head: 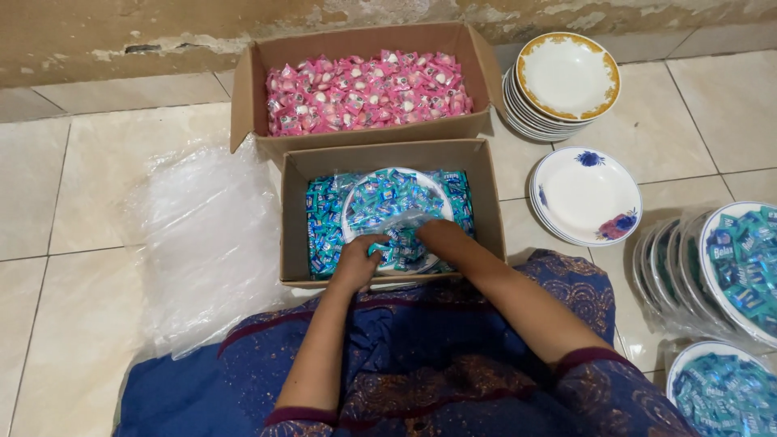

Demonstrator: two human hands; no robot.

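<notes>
both hands, left hand (pixel 356 260) and right hand (pixel 437 236), grip clamped on the clear plastic wrap (pixel 402 220) over the round white plate of blue sweets (pixel 388 202). at twelve o'clock sits the cardboard box of pink sweets (pixel 368 89). a tilt could spill sweets.

Even, soft light; sharp focus, faint glare on plastic, slight edge distortion

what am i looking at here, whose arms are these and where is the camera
There is one picture, from a camera worn on a person's head, looking down at their own lap and arms. The person sits on a tiled floor. The left hand and right hand reach into a cardboard box of blue wrapped sweets, handling a plate heaped with them under clear plastic. Behind it is a box of pink sweets. Right of the boxes are empty plates and wrapped, filled ones. Plastic sheets lie to the left.
</notes>
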